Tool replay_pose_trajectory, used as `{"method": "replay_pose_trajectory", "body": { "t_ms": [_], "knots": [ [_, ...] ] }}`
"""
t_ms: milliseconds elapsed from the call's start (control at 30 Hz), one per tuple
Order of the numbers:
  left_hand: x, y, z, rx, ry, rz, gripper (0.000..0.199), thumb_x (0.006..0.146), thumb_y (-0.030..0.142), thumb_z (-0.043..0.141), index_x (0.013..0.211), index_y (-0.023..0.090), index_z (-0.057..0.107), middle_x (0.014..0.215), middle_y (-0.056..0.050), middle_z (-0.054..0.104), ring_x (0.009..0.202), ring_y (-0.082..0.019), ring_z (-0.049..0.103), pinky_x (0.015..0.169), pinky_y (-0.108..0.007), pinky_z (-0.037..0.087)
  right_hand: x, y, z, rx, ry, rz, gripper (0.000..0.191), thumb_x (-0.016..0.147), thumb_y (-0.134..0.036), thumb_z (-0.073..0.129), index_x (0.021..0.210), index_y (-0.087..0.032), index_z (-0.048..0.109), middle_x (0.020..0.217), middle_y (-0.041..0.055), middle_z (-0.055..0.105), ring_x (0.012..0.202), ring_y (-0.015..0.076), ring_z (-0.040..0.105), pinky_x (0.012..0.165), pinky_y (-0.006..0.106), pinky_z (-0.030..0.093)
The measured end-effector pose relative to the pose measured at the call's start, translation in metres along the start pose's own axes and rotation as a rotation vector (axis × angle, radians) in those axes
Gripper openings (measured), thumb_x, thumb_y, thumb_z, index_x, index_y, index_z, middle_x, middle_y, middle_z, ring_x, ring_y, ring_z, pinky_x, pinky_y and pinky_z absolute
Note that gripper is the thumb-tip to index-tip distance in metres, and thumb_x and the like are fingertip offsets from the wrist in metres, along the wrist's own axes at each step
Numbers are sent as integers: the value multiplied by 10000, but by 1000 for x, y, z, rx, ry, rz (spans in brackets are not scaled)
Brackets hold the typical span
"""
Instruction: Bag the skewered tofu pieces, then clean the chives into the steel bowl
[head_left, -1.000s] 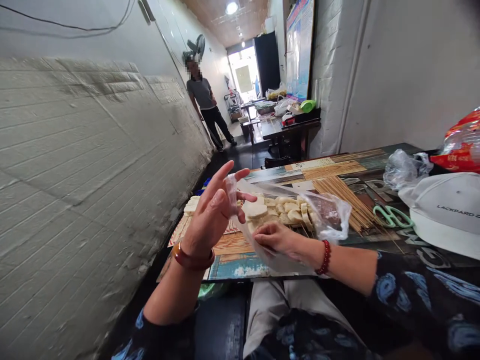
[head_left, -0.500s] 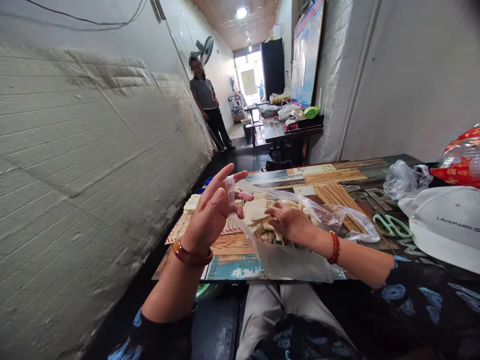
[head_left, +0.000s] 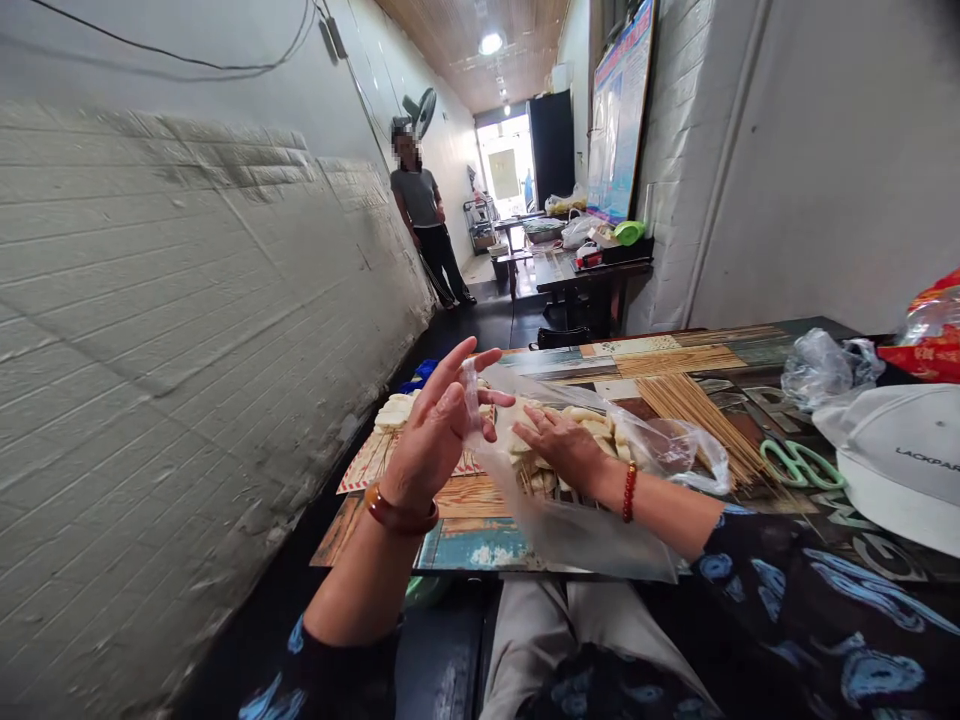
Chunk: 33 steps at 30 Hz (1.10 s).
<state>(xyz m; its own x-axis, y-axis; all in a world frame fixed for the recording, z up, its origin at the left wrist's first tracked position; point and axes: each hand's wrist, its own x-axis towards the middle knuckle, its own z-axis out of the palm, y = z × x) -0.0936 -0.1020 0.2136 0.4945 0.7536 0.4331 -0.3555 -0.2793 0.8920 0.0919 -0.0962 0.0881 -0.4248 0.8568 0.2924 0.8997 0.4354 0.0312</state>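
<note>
A clear plastic bag [head_left: 607,540] lies spread on the table, its near side hanging over the front edge. My left hand [head_left: 427,440] is raised at the bag's left side, with a strip of the plastic looped round its partly spread fingers. Pale, flat food slices [head_left: 600,428] on thin sticks lie in a pile within the bag. On top of that pile rests my right hand [head_left: 566,450], palm down with fingers stretched out. More pale slices on sticks [head_left: 394,412] sit on a red-and-white striped sheet [head_left: 364,470], left of my left hand.
Bamboo skewers [head_left: 694,415] lie right of the bag, beside green-handled scissors [head_left: 802,465]. Farther right are a white cap [head_left: 892,450], a crumpled plastic bag [head_left: 825,368] and a red package [head_left: 930,360]. A person [head_left: 421,205] stands by the left wall. Another table [head_left: 559,270] is beyond.
My right hand has moved left and forward onto the slices, its fingers now flatter. My left hand keeps its hold on the bag. The view has shifted slightly.
</note>
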Motion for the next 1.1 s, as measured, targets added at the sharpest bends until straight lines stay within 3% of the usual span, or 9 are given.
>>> {"method": "replay_pose_trajectory", "body": {
  "t_ms": [267,400,533,700,867,1000,1100],
  "knots": [
    [4,6,1,30,12,60,559,891,502,616,1396,280,523,1440,-155,508,918,-192,684,533,-212,503,4,2,7,58,-21,-19,555,917,-29,432,1445,-193,469,1568,201,357,1313,310,535,975,460,539],
    [3,7,-1,67,22,72,572,889,498,622,1407,281,513,1431,-154,519,910,-185,679,529,-204,495,5,8,12,178,80,-53,507,890,12,417,1377,-79,525,1531,250,392,1375,316,469,1083,462,461],
    [4,2,-1,54,14,53,557,892,474,626,1401,275,517,1440,-156,509,906,-181,675,528,-195,498,-2,11,22,291,163,-97,542,855,50,411,1362,-108,520,1528,220,417,1416,275,420,1114,497,426],
    [5,4,5,51,4,66,542,897,470,622,1395,278,529,1454,-152,497,909,-176,677,533,-193,500,-4,11,30,308,94,-69,591,825,40,445,1401,-88,476,1514,229,434,1438,261,386,1128,497,408],
    [5,8,7,64,6,62,569,890,494,622,1407,281,519,1451,-152,508,905,-170,680,520,-188,488,9,12,28,344,114,-49,592,807,26,469,1395,-48,472,1523,243,413,1451,254,363,1171,440,354],
    [7,5,7,69,14,58,573,890,493,620,1412,283,515,1447,-153,511,901,-170,676,523,-190,481,20,11,24,370,117,-52,556,828,4,461,1382,-47,472,1501,235,441,1438,243,381,1152,400,378],
    [5,3,7,59,19,26,528,905,467,607,1399,294,531,1437,-150,518,890,-165,668,529,-193,475,20,12,13,340,21,-41,575,810,-18,490,1382,-67,486,1493,223,458,1384,274,457,1098,400,438]
  ]
}}
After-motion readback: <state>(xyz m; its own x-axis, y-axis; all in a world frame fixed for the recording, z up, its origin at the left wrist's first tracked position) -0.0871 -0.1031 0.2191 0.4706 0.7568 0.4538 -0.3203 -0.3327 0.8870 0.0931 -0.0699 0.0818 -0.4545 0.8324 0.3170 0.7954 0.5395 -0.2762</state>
